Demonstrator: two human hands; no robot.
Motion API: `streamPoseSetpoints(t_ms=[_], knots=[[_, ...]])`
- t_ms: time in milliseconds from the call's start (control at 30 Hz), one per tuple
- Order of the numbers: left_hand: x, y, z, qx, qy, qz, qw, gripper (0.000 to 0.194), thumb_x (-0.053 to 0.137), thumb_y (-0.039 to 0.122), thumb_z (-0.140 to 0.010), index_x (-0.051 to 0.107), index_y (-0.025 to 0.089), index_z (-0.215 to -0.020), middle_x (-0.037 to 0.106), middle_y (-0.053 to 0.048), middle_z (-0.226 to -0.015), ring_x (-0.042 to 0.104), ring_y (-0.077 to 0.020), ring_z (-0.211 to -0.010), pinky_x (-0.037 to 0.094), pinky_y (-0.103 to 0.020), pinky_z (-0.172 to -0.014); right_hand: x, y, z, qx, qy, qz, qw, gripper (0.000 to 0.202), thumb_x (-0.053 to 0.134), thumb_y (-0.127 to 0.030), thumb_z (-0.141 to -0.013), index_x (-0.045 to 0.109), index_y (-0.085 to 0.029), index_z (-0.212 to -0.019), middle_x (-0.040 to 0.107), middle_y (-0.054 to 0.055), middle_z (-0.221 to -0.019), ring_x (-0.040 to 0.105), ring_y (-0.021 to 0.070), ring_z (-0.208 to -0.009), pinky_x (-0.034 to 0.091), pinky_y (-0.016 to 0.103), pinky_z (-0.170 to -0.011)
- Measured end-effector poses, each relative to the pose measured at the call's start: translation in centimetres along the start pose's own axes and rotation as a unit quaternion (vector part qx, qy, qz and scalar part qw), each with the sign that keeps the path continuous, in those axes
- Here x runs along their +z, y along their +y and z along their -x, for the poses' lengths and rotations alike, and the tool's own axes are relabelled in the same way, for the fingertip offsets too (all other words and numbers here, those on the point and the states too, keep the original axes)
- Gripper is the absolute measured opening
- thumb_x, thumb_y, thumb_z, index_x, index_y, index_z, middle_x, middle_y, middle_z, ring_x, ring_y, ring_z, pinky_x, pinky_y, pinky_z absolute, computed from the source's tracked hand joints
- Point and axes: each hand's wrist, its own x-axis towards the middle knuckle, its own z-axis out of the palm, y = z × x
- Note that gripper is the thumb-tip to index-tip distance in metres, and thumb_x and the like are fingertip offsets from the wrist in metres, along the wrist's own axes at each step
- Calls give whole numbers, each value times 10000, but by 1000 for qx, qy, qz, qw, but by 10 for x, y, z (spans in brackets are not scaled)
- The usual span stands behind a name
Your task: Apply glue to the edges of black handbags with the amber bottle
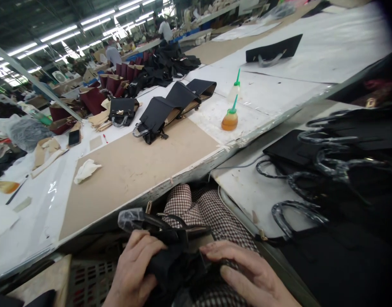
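On my lap lies a black handbag [172,260], part of it dark and hard to make out. A clear-wrapped handle [132,218] sticks out at its upper left. My left hand [136,266] is closed round the bag's left side, fingers over the top. At the opposite side my right hand [247,270] grips the bag's edge, fingertips on the rim near a beige inner panel [200,243] and thumb below. The lower part of the bag is hidden in shadow and by my hands.
Ahead stands a workbench with a beige board [144,170]. Several black bags [160,115] lie across it, near a bottle of amber liquid [230,120] and a crumpled paper [86,170]. To the right, black bag pieces with wrapped handles [294,213] cover a side table. People [112,54] work farther back.
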Motion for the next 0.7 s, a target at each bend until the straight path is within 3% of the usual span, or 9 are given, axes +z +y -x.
streamPoseSetpoints(t_ms=[100,200,300,400,600,700], knots=[[-9,-16,6,-3,23,15,1000,211,540,190,-962,606,227,-1159,678,-87,-1104,534,-272,-1173,472,-383,-1022,0,13,15,-16,-3,29,999,224,601,-274,-998,738,-386,-1136,771,3,-1183,719,184,-1127,576,276,-982],[-13,-24,13,-37,21,52,998,188,510,261,-997,597,233,-1161,665,-85,-1076,535,-269,-1137,497,-373,-958,0,20,22,-36,-37,122,991,232,619,-263,-982,740,-358,-1155,770,30,-1209,716,208,-1148,582,307,-1005],[-16,-18,19,-51,24,49,997,202,509,259,-1000,603,244,-1178,681,-66,-1047,576,-242,-1061,520,-330,-891,-4,26,28,-59,-90,225,968,302,646,-255,-961,711,-333,-1245,732,58,-1302,662,244,-1250,554,375,-1075],[-20,-7,20,-33,32,19,999,227,543,158,-961,620,237,-1159,707,-43,-1029,627,-195,-1004,530,-259,-870,-10,31,35,-73,-114,276,952,382,655,-222,-950,671,-323,-1318,690,63,-1375,611,254,-1320,517,411,-1125],[-23,4,23,-57,8,33,998,150,516,227,-972,607,231,-1091,721,-57,-1027,699,-190,-954,570,-245,-842,-23,35,39,-87,-106,242,961,366,639,-167,-931,695,-298,-1268,735,71,-1296,659,260,-1254,530,425,-1107],[-20,6,26,-94,29,70,993,98,551,301,-977,631,251,-1000,723,-23,-920,706,-170,-841,572,-221,-772,-25,36,34,-67,-115,202,970,328,628,-173,-941,708,-294,-1235,746,66,-1272,670,260,-1230,532,422,-1093]])
